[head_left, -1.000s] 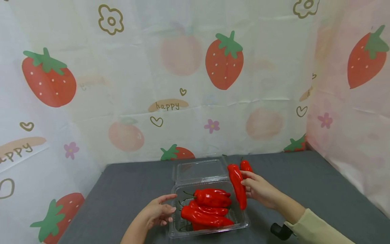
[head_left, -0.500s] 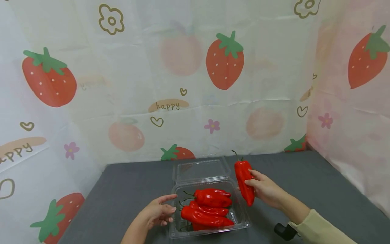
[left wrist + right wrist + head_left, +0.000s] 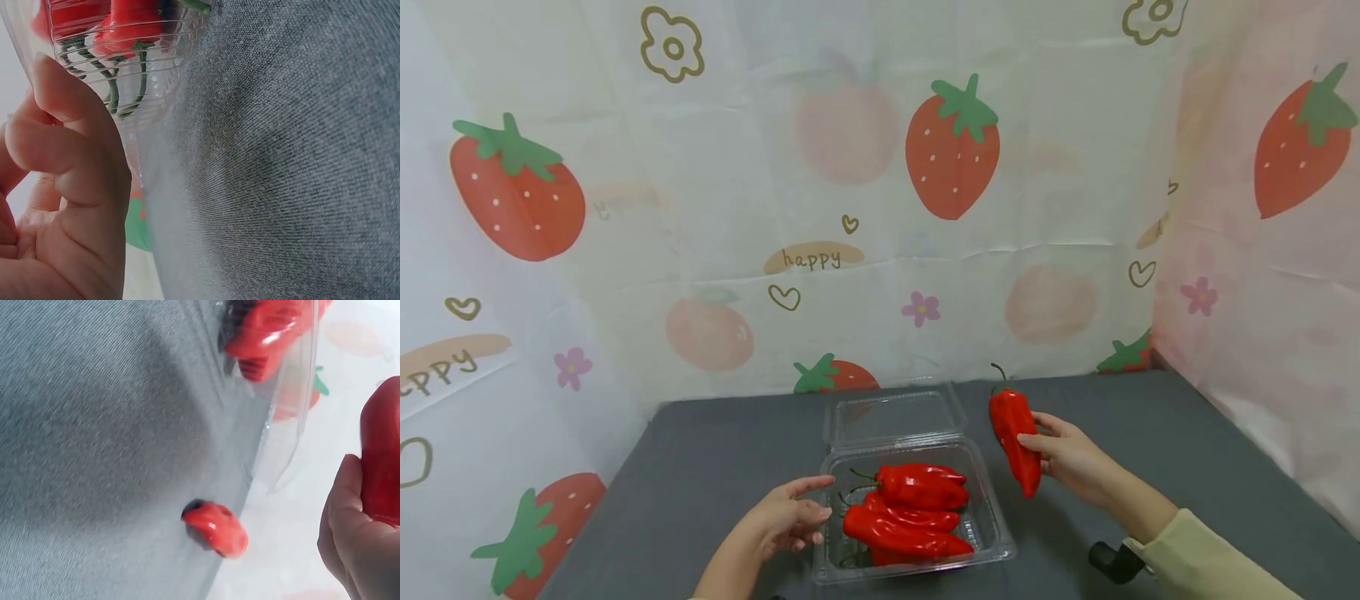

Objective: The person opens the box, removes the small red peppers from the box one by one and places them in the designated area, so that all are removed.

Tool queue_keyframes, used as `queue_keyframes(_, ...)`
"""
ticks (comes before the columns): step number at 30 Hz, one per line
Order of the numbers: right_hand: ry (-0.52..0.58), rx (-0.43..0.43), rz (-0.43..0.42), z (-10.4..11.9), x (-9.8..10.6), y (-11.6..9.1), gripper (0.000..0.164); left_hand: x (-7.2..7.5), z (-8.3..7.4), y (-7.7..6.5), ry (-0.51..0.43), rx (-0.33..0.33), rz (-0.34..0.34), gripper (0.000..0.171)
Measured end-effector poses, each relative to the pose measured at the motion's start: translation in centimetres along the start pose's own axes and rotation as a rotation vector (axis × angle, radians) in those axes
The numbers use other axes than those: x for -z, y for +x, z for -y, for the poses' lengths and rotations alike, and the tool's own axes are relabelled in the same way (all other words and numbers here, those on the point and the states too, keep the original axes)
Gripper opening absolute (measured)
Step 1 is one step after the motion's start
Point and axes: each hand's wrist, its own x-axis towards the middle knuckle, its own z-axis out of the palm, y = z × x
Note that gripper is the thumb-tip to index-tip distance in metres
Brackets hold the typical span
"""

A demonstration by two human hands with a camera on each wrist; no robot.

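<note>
My right hand (image 3: 1078, 458) grips a long red pepper (image 3: 1015, 429) between thumb and fingers, stem up, above the table to the right of a clear plastic clamshell box (image 3: 1004, 546). Several red peppers (image 3: 904, 532) with green stems lie stacked crosswise in the box. At its left wall my left hand (image 3: 782, 523) has its index finger extended and its other fingers loosely bent, holding nothing; whether a fingertip touches the plastic I cannot tell. Another red pepper (image 3: 220, 531) lies on the table in the right wrist view; in the head view the held pepper hides it.
The box's hinged lid (image 3: 891, 419) lies folded back toward the rear. Grey cloth (image 3: 722, 458) covers the table. A strawberry-print curtain (image 3: 865, 192) hangs behind and at both sides. A black object (image 3: 1115, 562) is by the right sleeve.
My right hand has carried the pepper rightward, away from the box's right edge. A second pepper behind it, visible earlier in the head view, is now hidden. The left hand stays nearly still.
</note>
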Motion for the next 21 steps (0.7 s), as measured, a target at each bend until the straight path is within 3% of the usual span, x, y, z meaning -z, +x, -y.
queue_keyframes(7, 0.003, 0.016, -0.011, -0.3, 1.4, 0.2, 0.078, 0.3, -0.2, 0.0, 0.015, -0.002, 0.015, 0.057)
queue_keyframes(14, 0.004, -0.032, -0.119, -0.4, 1.8, 0.3, 0.068, 0.6, -0.2, -0.1, 0.019, 0.007, -0.011, 0.057)
queue_keyframes(21, -0.019, -0.052, -0.154, -0.6, 2.7, 0.4, 0.068, 0.6, -0.1, 0.1, 0.010, 0.022, 0.003, 0.058)
